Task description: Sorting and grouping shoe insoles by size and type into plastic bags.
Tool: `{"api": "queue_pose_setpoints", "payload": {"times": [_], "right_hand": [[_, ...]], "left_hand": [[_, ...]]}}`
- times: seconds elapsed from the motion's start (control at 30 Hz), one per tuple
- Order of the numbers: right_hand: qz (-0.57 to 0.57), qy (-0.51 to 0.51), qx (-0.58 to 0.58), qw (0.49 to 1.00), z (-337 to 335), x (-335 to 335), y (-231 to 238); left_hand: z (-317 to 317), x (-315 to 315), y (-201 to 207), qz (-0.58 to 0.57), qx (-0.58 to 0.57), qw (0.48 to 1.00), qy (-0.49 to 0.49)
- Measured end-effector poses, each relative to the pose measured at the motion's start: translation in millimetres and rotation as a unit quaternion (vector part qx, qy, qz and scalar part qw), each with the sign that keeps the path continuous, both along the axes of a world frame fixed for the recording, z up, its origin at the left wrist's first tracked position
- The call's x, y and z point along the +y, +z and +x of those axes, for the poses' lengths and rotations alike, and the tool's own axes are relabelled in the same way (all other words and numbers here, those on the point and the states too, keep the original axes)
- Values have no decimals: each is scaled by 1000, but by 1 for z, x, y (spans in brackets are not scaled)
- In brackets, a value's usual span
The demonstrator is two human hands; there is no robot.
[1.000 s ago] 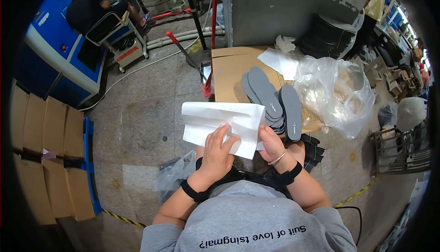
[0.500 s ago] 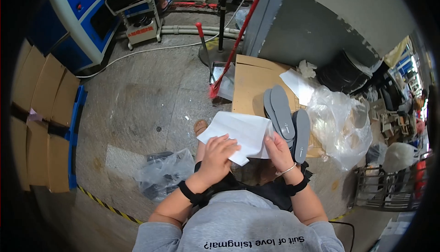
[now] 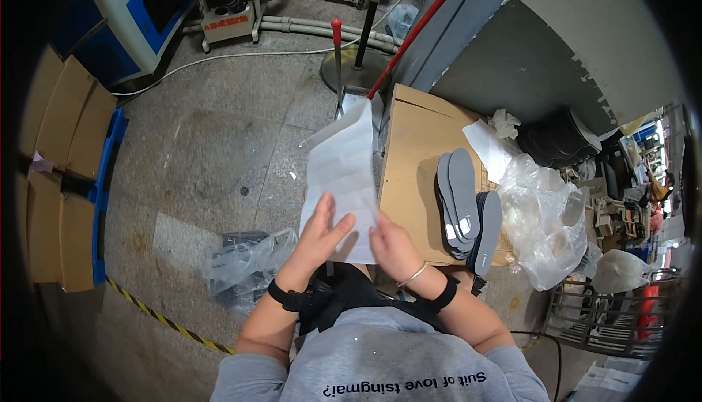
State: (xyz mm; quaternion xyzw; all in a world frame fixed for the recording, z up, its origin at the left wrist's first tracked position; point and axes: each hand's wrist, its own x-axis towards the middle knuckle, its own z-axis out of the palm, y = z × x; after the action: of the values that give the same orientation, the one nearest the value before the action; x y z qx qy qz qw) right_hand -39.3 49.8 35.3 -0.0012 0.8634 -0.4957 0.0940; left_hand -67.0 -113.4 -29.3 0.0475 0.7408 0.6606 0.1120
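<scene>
A thin white sheet (image 3: 340, 164), paper or film, stretches up from my lap in front of me, its far end bent and creased. Over its lower left part is my left hand (image 3: 322, 230), open, with the fingers stretched out and the thumb apart. My right hand (image 3: 395, 247) is at the sheet's lower right edge. Its fingers are smeared by motion, so their grip on the edge cannot be made out. To the right, grey insoles (image 3: 459, 190) lie stacked on a cardboard sheet (image 3: 409, 160), with another pile of dark grey insoles (image 3: 485, 234) beside them.
Clear plastic bags (image 3: 545, 219) and a white paper (image 3: 485, 149) lie right of the insoles. A filled plastic bag (image 3: 245, 267) rests on the floor at left. Cardboard boxes (image 3: 77, 219) stand on a blue pallet (image 3: 104, 190). A red-handled broom (image 3: 420, 29) leans beyond the cardboard.
The white sheet has been turned, so its length points away from me. My right hand has moved left, away from the insoles, and my left hand has moved slightly left with its thumb spread.
</scene>
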Motion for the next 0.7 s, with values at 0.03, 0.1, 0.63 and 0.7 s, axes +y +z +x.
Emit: {"api": "queue_pose_setpoints", "payload": {"times": [0.03,0.1,0.63,0.7], "right_hand": [[61,50,-32,996,-1,-7,5],[158,147,-47,975,-2,-17,1],[29,-58,-7,998,8,84,12],[82,-71,15,994,7,100,11]], "left_hand": [[-1,7,1,74,-51,996,-5],[-5,13,-2,147,-104,984,-11],[-167,26,-41,-205,85,968,-120],[-184,44,-33,-266,21,946,-186]]}}
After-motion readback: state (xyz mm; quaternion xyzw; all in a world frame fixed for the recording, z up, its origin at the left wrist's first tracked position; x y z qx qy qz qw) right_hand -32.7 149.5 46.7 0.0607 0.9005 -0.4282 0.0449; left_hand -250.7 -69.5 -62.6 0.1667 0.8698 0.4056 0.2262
